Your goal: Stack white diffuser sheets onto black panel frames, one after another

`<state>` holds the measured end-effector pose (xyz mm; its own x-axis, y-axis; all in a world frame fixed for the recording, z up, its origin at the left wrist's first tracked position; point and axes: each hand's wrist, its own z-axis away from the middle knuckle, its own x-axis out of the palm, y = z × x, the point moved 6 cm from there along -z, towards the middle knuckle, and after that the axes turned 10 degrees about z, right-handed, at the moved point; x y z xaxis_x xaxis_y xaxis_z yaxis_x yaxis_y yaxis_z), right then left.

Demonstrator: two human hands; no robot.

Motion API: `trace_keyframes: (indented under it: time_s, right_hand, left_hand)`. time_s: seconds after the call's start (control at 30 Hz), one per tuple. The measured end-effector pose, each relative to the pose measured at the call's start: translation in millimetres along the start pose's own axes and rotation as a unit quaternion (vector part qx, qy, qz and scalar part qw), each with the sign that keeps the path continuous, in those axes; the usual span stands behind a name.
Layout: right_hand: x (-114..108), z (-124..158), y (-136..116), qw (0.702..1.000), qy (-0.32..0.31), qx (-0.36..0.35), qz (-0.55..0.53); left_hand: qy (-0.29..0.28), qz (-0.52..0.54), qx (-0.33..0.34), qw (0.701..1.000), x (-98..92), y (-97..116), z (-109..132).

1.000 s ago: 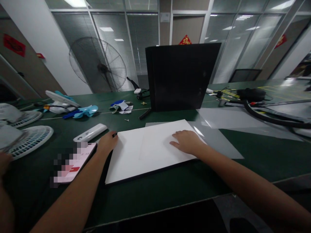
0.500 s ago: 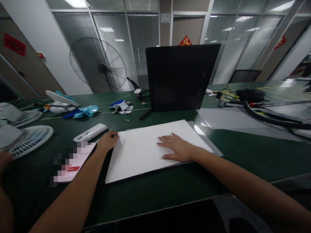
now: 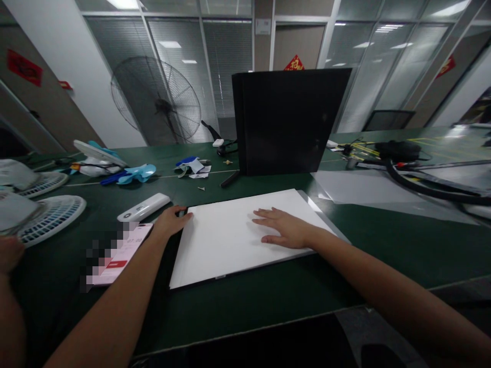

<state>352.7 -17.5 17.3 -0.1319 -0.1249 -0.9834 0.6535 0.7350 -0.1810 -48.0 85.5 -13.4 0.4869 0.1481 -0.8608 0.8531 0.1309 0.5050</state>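
A white sheet [image 3: 226, 240] lies flat on the green table, with a dark layer showing along its front edge. A clear, greyish sheet [image 3: 309, 200] sticks out from under its right side. My left hand [image 3: 171, 223] is at the sheet's left edge near the far corner, thumb on top and the other fingers curled at the edge, partly hidden. On the right half of the white sheet, my right hand [image 3: 287, 228] is spread palm down. Left of my left wrist lie a pink-screened phone [image 3: 120, 258] and a white oblong device [image 3: 144, 207].
Behind the sheet stands a large black panel [image 3: 289, 122]. White fans [image 3: 53, 220] and another person's hand [image 3: 10, 253] are at the left. Blue plastic pieces [image 3: 140, 174] lie farther back. Clear sheets [image 3: 368, 191] and a black hose [image 3: 425, 189] are at the right.
The white sheet has slid slightly right, covering more of the clear sheet beneath. My left thumb reaches a little farther over its edge. My right hand has shifted slightly right and away from me.
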Motion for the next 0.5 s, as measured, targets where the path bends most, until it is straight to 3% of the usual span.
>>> trace_keyframes:
  time_s: [0.2,0.5]
  right_hand:
    - [-3,5,26,0.995,0.0,0.092,0.034]
    - [7,6,38,0.994,-0.016,0.103,0.024]
  left_hand:
    - [0.013,0.014,-0.001,1.0,-0.3,-2,-2]
    - [0.022,0.0,-0.015,1.0,-4.6,-7,-2]
